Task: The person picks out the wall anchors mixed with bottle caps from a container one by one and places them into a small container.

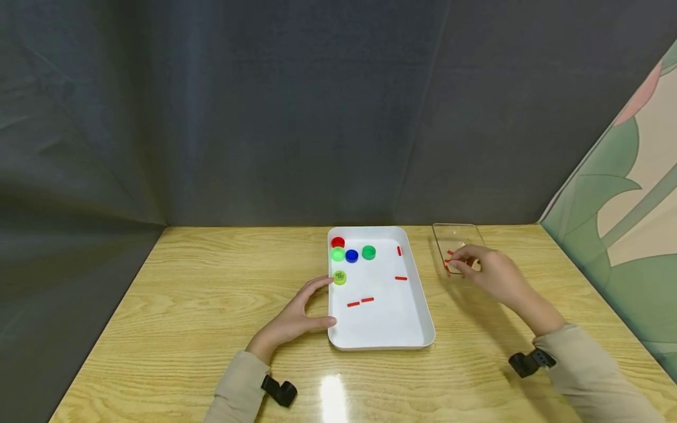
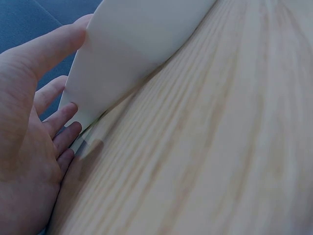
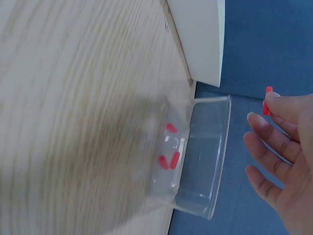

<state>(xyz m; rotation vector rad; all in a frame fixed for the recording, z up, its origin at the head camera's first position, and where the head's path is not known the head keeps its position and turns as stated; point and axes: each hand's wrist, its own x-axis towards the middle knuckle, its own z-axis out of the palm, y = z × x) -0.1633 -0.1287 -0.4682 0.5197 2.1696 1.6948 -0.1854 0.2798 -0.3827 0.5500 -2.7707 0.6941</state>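
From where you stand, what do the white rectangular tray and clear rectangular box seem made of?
White rectangular tray: probably plastic, smooth, opaque, with thin walls and rounded corners. Clear rectangular box: glossy, likely rigid plastic, given see-through, glinting walls, though glass is possible.

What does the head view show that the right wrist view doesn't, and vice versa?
Only head: the left-hand grip touching the tray's left side, five round pieces and four red sticks lying in the tray.

Only right wrist: the palm side of the right-hand grip, and a clear look at the pinched stick.

Both: that grip's fingers, the clear box with red sticks inside, part of the white tray, the wooden table.
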